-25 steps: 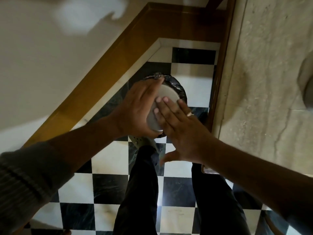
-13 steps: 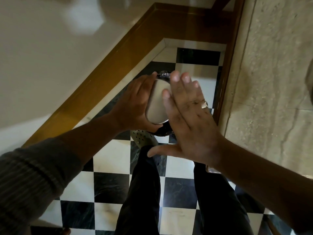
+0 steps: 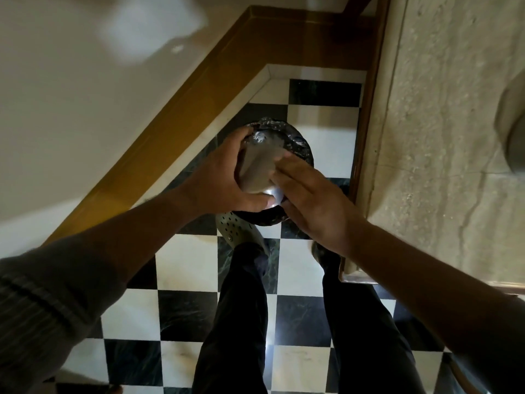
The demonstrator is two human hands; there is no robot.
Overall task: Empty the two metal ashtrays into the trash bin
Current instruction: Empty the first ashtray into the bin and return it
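- Nearest me, my two legs in dark trousers (image 3: 238, 322) stand on the black-and-white checkered floor (image 3: 187, 268); a perforated grey clog (image 3: 235, 231) shows on the left foot, its toe just below the bin.
- My left forearm, in a grey ribbed sleeve (image 3: 37, 308), reaches up from the lower left; the right forearm comes in bare from the lower right.
- My left hand (image 3: 216, 177) is curled around the metal ashtray (image 3: 260, 166), fingers over its far edge and thumb under its near edge, gripping it tilted on its side with the dull underside facing me.
- My right hand (image 3: 309, 203) is flat with fingers spread, its fingertips (image 3: 279, 172) laid against the ashtray's base; it grasps nothing.
- The ashtray hangs directly over the trash bin (image 3: 301, 143), a round bin lined with a dark crinkled bag, standing on the floor in the corner.
- I cannot see the ashtray's inside.
- Beyond, a wooden skirting board (image 3: 199, 89) runs along the pale wall on the left, and a beige stone surface (image 3: 440, 123) rises on the right.
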